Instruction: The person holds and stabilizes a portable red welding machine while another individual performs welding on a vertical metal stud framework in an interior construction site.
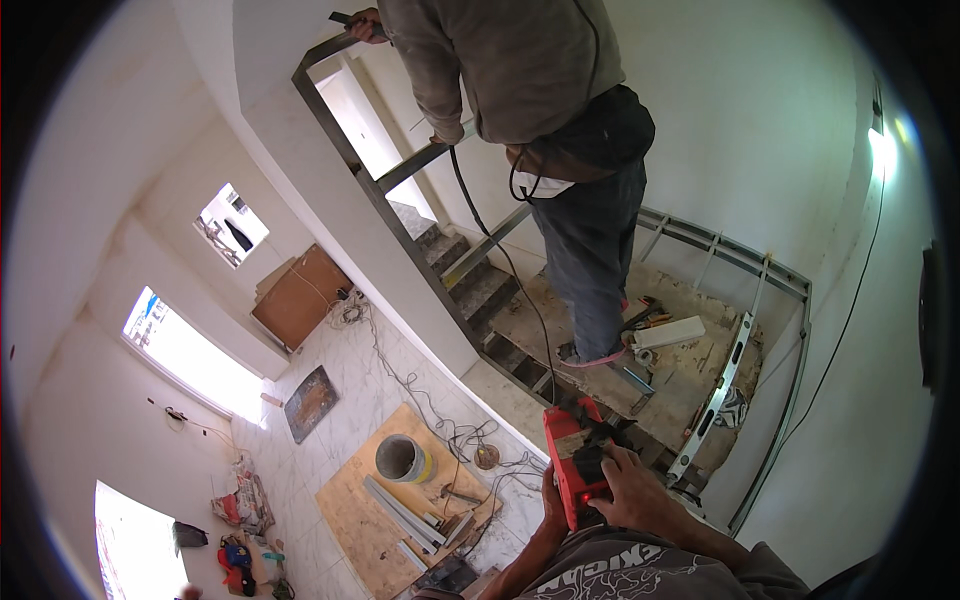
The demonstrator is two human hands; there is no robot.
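Note:
Close to my body I hold a red, boxy portable welder, tilted, with a small red light lit on its end. My left hand grips its left side, fingers partly hidden behind it. Across its right side and control end lies my right hand, fingers bent onto it. Black straps or cable bunch on top of the machine. From there a dark cable runs up towards a co-worker, who stands ahead with one hand on a metal rail and the other holding a dark flat piece.
A metal frame edges the rough landing, where a spirit level leans and tools lie. Stairs descend beyond the low wall. Down left, a board carries a bucket and metal profiles; loose cables cross the tiles.

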